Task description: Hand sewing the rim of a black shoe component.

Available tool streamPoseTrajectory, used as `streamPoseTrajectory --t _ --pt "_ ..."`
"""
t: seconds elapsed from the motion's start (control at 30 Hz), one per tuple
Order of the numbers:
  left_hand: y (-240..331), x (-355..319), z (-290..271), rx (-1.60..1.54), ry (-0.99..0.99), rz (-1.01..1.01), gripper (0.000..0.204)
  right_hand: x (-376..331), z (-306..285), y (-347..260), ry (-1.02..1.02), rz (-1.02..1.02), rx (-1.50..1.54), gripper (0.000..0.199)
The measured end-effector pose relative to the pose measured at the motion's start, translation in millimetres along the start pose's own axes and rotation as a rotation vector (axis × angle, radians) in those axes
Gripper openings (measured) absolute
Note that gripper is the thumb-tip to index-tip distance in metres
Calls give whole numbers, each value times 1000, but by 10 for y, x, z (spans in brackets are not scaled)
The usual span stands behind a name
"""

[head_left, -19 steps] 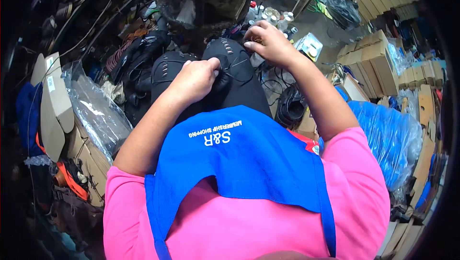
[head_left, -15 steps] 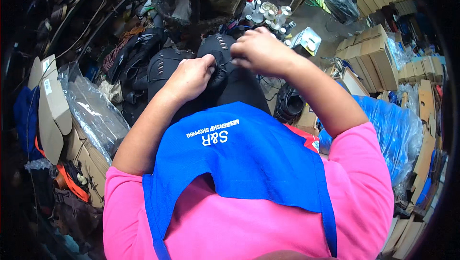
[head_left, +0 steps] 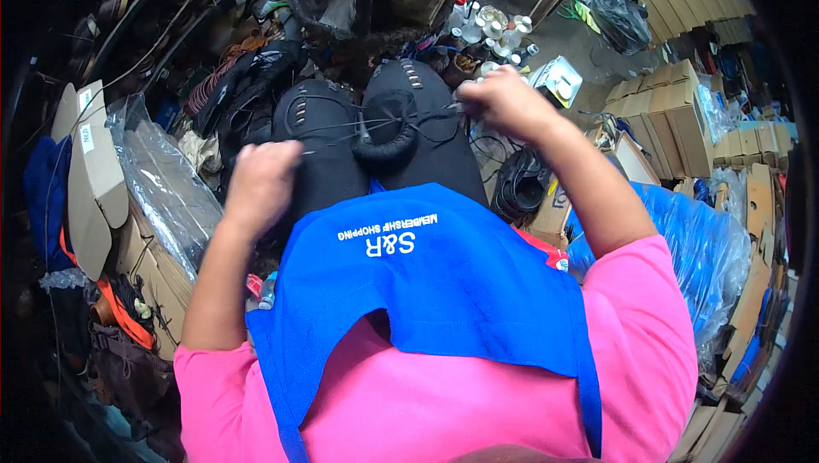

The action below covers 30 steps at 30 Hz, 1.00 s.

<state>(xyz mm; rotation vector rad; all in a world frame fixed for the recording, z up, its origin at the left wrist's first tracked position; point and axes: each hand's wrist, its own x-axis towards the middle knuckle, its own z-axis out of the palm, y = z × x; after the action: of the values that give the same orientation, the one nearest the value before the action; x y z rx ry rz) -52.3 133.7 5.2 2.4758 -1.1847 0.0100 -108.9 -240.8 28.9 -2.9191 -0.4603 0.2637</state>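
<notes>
On my lap lies a small black rounded piece (head_left: 386,143) with a thick ridged rim; it looks like part of a shoe, but its kind is unclear. Thin black cord (head_left: 435,111) crosses it and stretches out toward both sides. My left hand (head_left: 263,180) is closed and slightly blurred, out to the left at the cord's end. Higher up on the right, my right hand (head_left: 505,103) pinches the other stretch of cord. Neither palm touches the black piece. My knees, in black trousers (head_left: 320,118) with pale stitch-like marks, hold it up.
Bottles and jars (head_left: 490,28) crowd the floor ahead, beside a white container (head_left: 556,81). Cardboard boxes (head_left: 661,118) and a plastic-wrapped blue bundle (head_left: 682,233) stand at right. Clear plastic sheeting (head_left: 158,182) and cardboard pieces (head_left: 92,182) lie at left. A blue apron (head_left: 409,284) covers my front.
My hands have moved apart from the black piece, the left one leftward and down, the right one rightward. The cord now spans the gap, and the piece shows fully.
</notes>
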Motion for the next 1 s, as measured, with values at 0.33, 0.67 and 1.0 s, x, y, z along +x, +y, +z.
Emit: streamPoseTrajectory --t 0.33,0.67,1.0 --pt "693 715 -392 -1463 213 154 14 559 -91 -709 284 -75 2041 23" --pt "-109 -29 -409 -245 60 -169 12 -288 2 -231 69 56 589 19" --pt "-1521 -1257 -973 492 184 -653 17 -1835 183 1264 86 826 29 24"
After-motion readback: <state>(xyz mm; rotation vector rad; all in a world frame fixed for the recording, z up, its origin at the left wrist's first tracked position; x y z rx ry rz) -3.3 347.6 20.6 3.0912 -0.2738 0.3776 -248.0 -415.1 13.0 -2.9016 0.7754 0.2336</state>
